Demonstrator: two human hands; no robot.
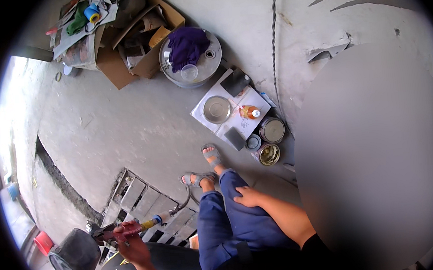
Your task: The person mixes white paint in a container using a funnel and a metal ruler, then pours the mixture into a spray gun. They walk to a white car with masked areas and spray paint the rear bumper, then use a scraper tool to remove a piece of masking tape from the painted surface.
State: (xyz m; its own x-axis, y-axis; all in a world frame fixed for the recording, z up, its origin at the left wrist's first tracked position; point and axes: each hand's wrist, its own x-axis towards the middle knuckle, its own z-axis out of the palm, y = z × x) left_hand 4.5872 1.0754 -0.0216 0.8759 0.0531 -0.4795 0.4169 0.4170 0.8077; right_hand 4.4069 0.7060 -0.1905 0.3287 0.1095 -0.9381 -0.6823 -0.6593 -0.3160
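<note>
My left hand (pixel 132 243) is closed round the handle of a spray gun (pixel 105 234) at the lower left. A large dark cup (pixel 74 259) sits at the gun's far end from my hand. A yellow and blue fitting (pixel 151 222) joins the handle to an air hose (pixel 184 202). My right hand (pixel 248 196) lies on the knee of my blue trousers (pixel 242 218), its fingers spread and holding nothing. Below the left hand is a dark glossy curved surface (pixel 170 262), partly hidden by my forearm.
Paint cans (pixel 272 130) stand beside a white board (pixel 210 119) bearing a round tin (pixel 217 109) and an orange bottle (pixel 250 112). Farther off are a drum (pixel 197 78) with purple cloth and a cardboard box (pixel 114 67). Slatted drain covers (pixel 146 202) lie left of my feet. A blur hides the right.
</note>
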